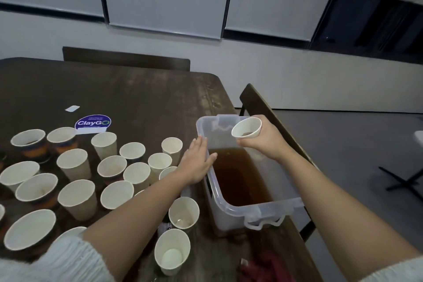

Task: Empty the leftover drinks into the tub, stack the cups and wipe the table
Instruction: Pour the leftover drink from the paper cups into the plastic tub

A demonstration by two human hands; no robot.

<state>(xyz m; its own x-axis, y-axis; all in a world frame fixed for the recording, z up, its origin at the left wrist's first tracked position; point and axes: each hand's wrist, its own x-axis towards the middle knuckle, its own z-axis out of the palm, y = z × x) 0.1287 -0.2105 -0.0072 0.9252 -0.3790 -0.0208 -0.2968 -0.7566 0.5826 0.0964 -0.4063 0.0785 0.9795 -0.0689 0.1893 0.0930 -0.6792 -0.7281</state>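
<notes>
A clear plastic tub stands at the table's right edge and holds brown liquid. My right hand grips a white paper cup tipped on its side above the tub's far end, mouth towards me. My left hand lies flat with straight fingers against the tub's left rim. Several white paper cups stand upright across the left of the table, some with dregs inside. Two more cups stand just left of the tub, near me.
The dark wooden table carries a round purple ClayGo sticker and a small white card. A red cloth lies at the near edge. Dark chairs stand to the right and behind the table.
</notes>
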